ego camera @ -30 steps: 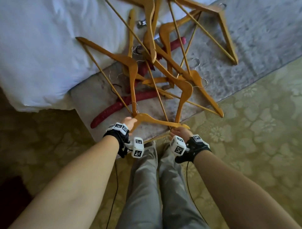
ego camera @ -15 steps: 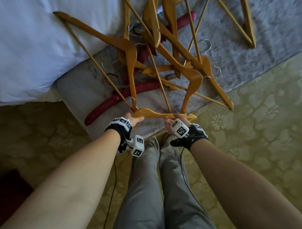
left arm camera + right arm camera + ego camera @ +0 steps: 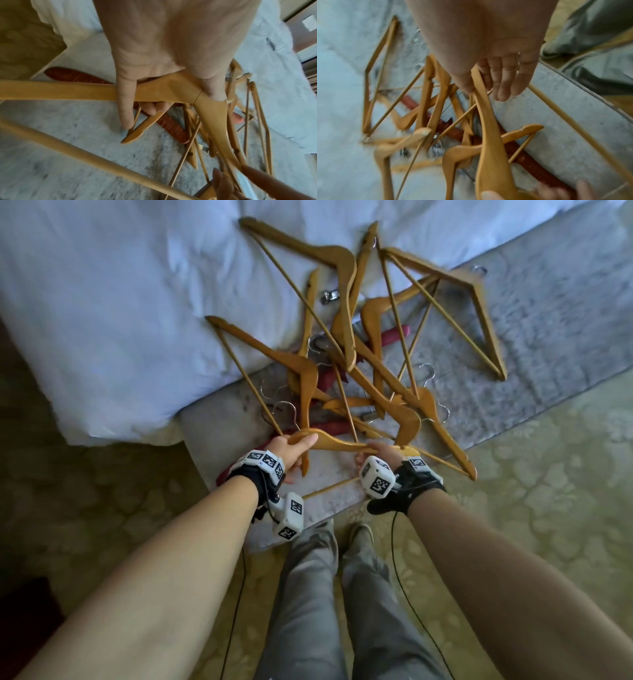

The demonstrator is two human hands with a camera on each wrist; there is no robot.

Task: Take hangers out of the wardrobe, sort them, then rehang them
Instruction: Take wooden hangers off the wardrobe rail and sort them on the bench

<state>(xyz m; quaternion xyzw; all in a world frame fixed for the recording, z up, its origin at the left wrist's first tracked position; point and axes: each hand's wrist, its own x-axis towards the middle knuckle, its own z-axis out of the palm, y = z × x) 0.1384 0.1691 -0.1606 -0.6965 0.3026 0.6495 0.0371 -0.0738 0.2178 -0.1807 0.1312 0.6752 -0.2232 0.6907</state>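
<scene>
Hanger [image 3: 337, 442] lifted slightly; tangled pile [image 3: 359, 344] behind.

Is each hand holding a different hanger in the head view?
No: the left hand and the right hand both grip the same wooden hanger, one near its centre, one further along its arm.

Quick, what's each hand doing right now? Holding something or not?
Left hand: closed, gripping the wooden hanger near its middle.
Right hand: closed, gripping the same hanger on one arm.
</scene>
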